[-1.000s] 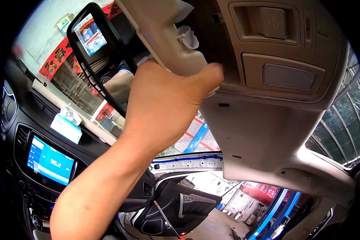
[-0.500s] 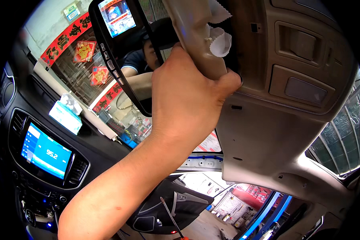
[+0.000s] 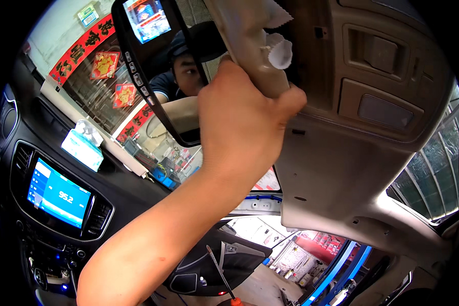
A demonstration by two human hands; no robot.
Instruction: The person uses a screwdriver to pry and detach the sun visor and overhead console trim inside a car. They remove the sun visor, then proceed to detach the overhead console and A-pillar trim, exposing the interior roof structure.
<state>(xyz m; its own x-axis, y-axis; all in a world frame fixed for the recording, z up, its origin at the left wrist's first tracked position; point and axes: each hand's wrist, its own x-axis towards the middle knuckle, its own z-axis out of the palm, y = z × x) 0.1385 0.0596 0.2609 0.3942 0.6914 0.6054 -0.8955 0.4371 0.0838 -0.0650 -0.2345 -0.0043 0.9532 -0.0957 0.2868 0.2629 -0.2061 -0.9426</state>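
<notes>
My left hand (image 3: 239,122) reaches up from the lower left, fingers wrapped round a beige trim piece (image 3: 245,38) at the roof. Crinkled white scraps (image 3: 280,53) stick out from the trim's side. Just left of the hand hangs a wide rear-view mirror (image 3: 140,61) with a lit screen and a person's reflection. The beige overhead console (image 3: 367,86), with a recess and a lamp panel, lies to the right. My right hand is not in view. A screwdriver with an orange handle (image 3: 236,301) shows at the bottom edge; what supports it is out of sight.
The dashboard (image 3: 107,173) has a lit display (image 3: 56,191) and a tissue pack (image 3: 81,148). An open car door (image 3: 219,260) is below, with a workshop beyond it. The beige headliner (image 3: 331,173) and side glass (image 3: 431,168) are at the right.
Since a second ago, my left hand and the gripped trim have shifted up and rightward in the picture. The mirror appears higher and further right, and the view has shifted slightly.
</notes>
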